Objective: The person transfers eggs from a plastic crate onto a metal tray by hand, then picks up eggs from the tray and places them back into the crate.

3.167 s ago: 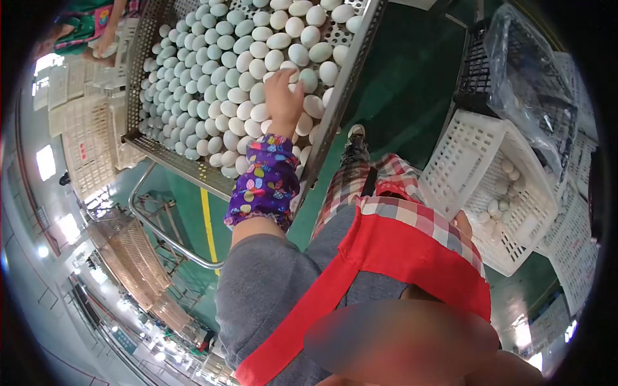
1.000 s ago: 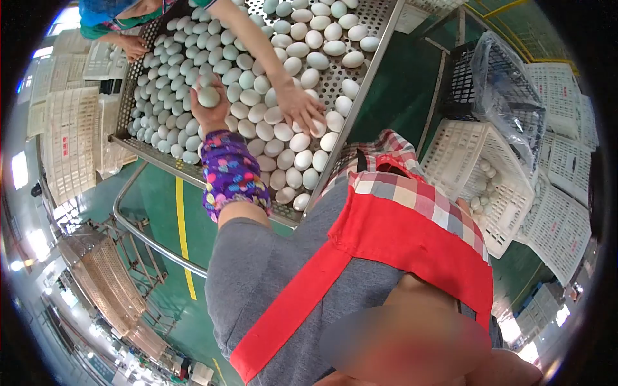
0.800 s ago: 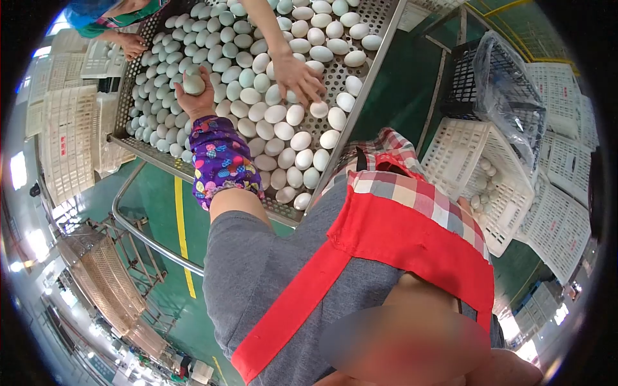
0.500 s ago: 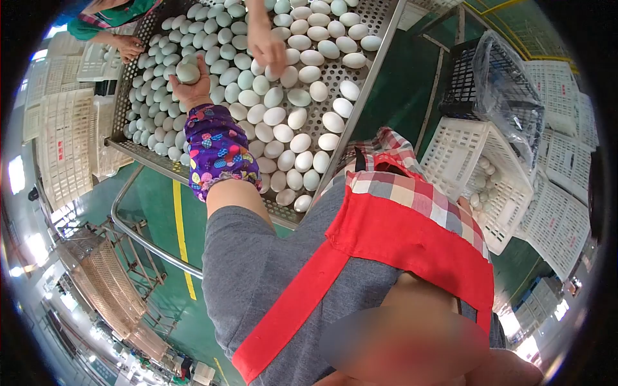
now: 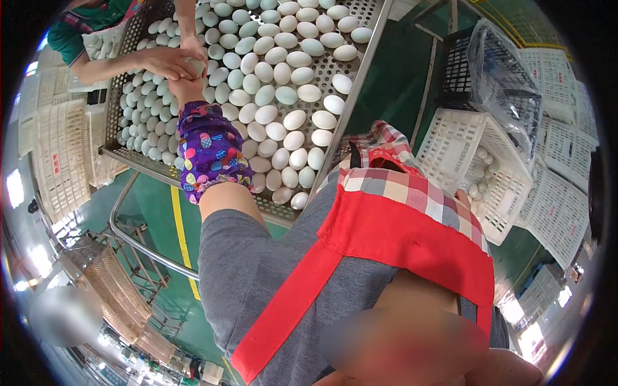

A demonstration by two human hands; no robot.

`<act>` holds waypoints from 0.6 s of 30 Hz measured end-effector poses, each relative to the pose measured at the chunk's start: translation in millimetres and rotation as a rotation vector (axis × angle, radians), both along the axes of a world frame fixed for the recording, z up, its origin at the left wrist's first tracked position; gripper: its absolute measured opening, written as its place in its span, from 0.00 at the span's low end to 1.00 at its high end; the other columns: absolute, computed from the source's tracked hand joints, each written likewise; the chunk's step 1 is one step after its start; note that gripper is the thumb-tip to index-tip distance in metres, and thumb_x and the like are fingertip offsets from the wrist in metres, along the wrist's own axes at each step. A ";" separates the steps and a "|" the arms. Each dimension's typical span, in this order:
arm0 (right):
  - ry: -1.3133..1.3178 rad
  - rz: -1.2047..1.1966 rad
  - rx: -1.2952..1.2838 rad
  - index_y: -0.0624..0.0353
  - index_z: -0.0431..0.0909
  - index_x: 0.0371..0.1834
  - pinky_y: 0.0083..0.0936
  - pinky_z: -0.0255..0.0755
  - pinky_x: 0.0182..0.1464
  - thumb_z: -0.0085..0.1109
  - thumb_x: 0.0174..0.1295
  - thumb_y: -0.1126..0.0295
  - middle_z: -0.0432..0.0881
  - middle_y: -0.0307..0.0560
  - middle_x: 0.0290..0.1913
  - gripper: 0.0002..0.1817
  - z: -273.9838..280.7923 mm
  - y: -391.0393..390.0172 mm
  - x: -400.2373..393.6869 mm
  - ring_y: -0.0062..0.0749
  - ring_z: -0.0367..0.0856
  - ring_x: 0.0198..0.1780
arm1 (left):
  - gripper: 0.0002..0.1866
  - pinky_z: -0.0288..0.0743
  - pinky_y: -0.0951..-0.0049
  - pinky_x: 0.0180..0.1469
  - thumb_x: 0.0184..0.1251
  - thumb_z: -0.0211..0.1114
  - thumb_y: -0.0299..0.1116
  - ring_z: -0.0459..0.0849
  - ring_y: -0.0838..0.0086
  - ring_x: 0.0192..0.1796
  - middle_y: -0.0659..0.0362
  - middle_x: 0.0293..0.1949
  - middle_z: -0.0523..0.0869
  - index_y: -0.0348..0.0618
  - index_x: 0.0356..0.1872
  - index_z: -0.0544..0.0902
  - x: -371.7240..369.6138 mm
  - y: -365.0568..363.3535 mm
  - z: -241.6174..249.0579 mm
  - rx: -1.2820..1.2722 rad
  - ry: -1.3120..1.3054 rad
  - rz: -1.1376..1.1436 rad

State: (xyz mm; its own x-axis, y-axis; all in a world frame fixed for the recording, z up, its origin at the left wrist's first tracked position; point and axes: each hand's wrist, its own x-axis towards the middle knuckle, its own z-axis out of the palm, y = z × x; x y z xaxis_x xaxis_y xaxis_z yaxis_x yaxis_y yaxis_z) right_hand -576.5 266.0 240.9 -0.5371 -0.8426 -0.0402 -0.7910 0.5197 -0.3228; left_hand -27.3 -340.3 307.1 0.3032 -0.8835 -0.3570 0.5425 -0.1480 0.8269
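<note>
My left hand [image 5: 186,89], in a purple patterned sleeve cover [image 5: 214,151], is raised over the metal tray. A pale egg [image 5: 195,67] sits in it. Two hands of a person opposite meet around this egg: one hand [image 5: 165,62] lies across my fingers, the other hand [image 5: 192,47] comes down from above. My fingers are largely covered. Many white and pale green eggs [image 5: 264,95] lie below. Of my right hand [image 5: 461,197] only a bit of skin shows past the checked apron edge, by a white crate [image 5: 450,145]; its fingers are hidden.
The perforated tray [image 5: 365,87] has a raised metal rim. Inside the white crate lie several eggs [image 5: 481,168]. A black crate [image 5: 460,67] with clear plastic stands behind it. Stacked white crates [image 5: 58,148] are at the left, near a curved metal handle [image 5: 138,239].
The other person's hands have moved from the tray's edge and the eggs onto the egg in my left hand. My left hand stays at nearly the same place.
</note>
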 end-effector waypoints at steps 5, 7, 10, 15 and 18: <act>0.007 -0.060 -0.038 0.59 0.81 0.39 0.36 0.75 0.40 0.59 0.47 0.70 0.81 0.53 0.33 0.14 13.3 -11.2 13.8 0.45 0.81 0.35 | 0.27 0.73 0.58 0.53 0.72 0.42 0.56 0.76 0.61 0.54 0.57 0.54 0.75 0.46 0.58 0.68 -7.4 -16.3 -6.5 0.019 -0.172 0.067; -0.110 -0.140 0.021 0.58 0.78 0.39 0.33 0.73 0.39 0.54 0.53 0.71 0.79 0.52 0.35 0.11 33.4 -22.1 23.8 0.45 0.79 0.36 | 0.23 0.76 0.59 0.50 0.70 0.43 0.51 0.79 0.63 0.48 0.56 0.49 0.78 0.44 0.54 0.70 -4.1 -13.0 -11.4 -0.026 -0.287 0.011; -0.118 -0.131 0.043 0.57 0.77 0.38 0.36 0.71 0.40 0.51 0.57 0.70 0.77 0.54 0.36 0.09 76.4 -46.9 43.8 0.52 0.76 0.39 | 0.20 0.76 0.58 0.50 0.66 0.47 0.43 0.79 0.61 0.48 0.52 0.49 0.77 0.40 0.51 0.71 -26.4 -19.3 3.8 -0.181 -0.466 -0.268; -0.227 -0.233 -0.035 0.57 0.77 0.38 0.36 0.72 0.40 0.54 0.57 0.65 0.80 0.49 0.36 0.10 84.1 -55.9 54.1 0.47 0.79 0.40 | 0.18 0.71 0.62 0.55 0.61 0.49 0.26 0.76 0.60 0.52 0.50 0.51 0.76 0.36 0.53 0.70 -185.4 88.7 23.9 -0.424 -0.472 -0.272; -0.393 -0.424 0.082 0.57 0.78 0.41 0.36 0.72 0.43 0.57 0.55 0.62 0.80 0.51 0.36 0.14 74.7 -41.7 24.4 0.46 0.79 0.41 | 0.20 0.68 0.65 0.58 0.57 0.50 0.16 0.74 0.60 0.55 0.49 0.52 0.76 0.33 0.53 0.69 -268.7 177.5 40.6 -0.646 -0.374 -0.649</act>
